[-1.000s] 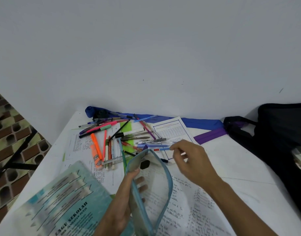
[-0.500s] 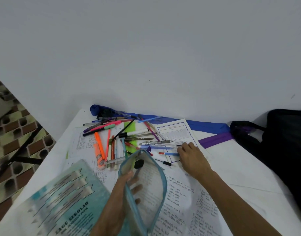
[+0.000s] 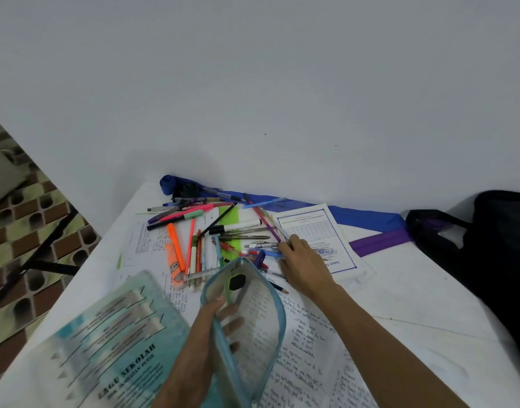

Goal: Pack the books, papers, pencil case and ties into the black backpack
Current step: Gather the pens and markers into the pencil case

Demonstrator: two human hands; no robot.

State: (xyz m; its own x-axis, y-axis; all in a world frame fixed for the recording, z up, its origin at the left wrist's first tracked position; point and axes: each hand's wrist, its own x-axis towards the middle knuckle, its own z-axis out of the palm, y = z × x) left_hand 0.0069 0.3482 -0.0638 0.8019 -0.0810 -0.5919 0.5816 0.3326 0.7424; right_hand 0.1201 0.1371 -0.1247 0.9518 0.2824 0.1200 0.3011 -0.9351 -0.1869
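My left hand (image 3: 198, 351) grips a clear pencil case (image 3: 254, 316) with a light blue zip edge, its mouth held open towards the pens. A heap of loose pens and markers (image 3: 194, 240) lies on the papers beyond it. My right hand (image 3: 306, 266) reaches palm down to the heap's right side, fingers curled onto a blue and a silver pen. The black backpack (image 3: 494, 254) stands at the table's right edge. A blue tie (image 3: 365, 214) and a purple tie (image 3: 379, 242) lie by the wall. A teal book (image 3: 105, 343) lies at the front left.
A printed sheet (image 3: 311, 225) lies under my right hand, and handwritten papers (image 3: 311, 363) cover the front of the white table (image 3: 415, 304). A wall closes the far side. The table's left edge drops to a tiled floor (image 3: 32, 231).
My right hand has come down from above the case and slid left onto the pens. The pencil case has shifted slightly in my left hand.
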